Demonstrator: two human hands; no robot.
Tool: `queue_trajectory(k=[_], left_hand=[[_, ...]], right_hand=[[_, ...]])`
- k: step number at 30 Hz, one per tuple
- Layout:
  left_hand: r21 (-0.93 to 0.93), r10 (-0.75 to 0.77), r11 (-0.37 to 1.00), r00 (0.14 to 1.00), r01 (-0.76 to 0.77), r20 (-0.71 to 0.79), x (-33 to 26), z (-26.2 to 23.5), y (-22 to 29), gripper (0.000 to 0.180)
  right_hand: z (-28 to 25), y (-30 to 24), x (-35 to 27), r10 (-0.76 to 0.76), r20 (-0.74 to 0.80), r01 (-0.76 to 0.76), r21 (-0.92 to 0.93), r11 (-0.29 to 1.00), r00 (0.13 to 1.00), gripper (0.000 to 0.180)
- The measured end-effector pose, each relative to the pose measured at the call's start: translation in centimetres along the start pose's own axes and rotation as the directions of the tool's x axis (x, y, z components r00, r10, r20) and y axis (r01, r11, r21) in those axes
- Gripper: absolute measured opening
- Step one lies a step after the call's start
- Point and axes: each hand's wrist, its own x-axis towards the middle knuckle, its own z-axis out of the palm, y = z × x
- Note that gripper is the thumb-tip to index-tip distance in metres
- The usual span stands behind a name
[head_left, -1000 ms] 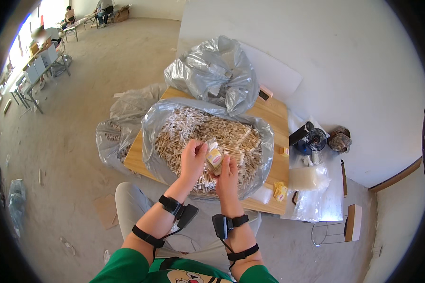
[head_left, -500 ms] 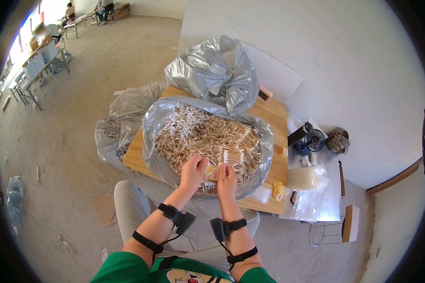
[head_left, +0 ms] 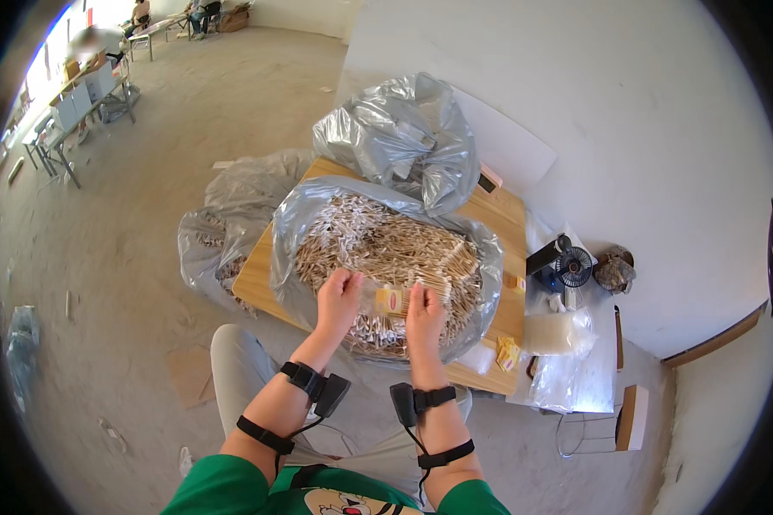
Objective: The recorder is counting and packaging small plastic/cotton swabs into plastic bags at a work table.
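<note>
Between my hands is a small clear plastic bag with a yellow card (head_left: 391, 300) in or on it. My left hand (head_left: 338, 299) is closed, pinching the bag's clear end. With its thumb and fingers pressed together, my right hand (head_left: 424, 316) grips the yellow-card end. Both hands hover over a large grey plastic bag (head_left: 285, 232) spread wide and filled with loose cotton swabs (head_left: 386, 239). A more aligned bunch of swabs (head_left: 434, 279) lies just beyond my right fingers. Whether the small bag holds swabs I cannot tell.
The grey bag rests on a wooden table (head_left: 507, 227). Another grey bag (head_left: 404, 137) stands behind it, more bags (head_left: 210, 249) at left. Yellow cards (head_left: 508, 353) lie at the right edge. A side table holds a small fan (head_left: 573, 267) and clear plastic bags (head_left: 560, 333).
My hands have drawn apart slightly, leaving the clear bag and yellow card stretched between them. The right hand has shifted a little right. The whole view has shifted slightly.
</note>
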Motion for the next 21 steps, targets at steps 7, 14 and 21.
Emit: queue_trajectory(k=[7, 14, 21], left_hand=[[-0.034, -0.056, 0.998, 0.993, 0.052, -0.104, 0.7, -1.2, -1.8, 0.027], [-0.196, -0.1, 0.978, 0.98, 0.065, -0.172, 1.1, -1.5, -1.8, 0.029], [-0.388, -0.179, 0.92, 0.939, 0.054, -0.293, 1.3, -2.5, 1.0, 0.026]], right_hand=[[-0.3, -1.1, 1.5, -0.124, 0.028, 0.127, -0.142, 0.982, 0.992, 0.03], [-0.3, -4.4, 5.2, -0.256, 0.221, 0.293, -0.156, 0.943, 0.941, 0.029], [-0.2, -5.4, 7.5, -0.308, 0.192, 0.339, -0.153, 0.928, 0.932, 0.034]])
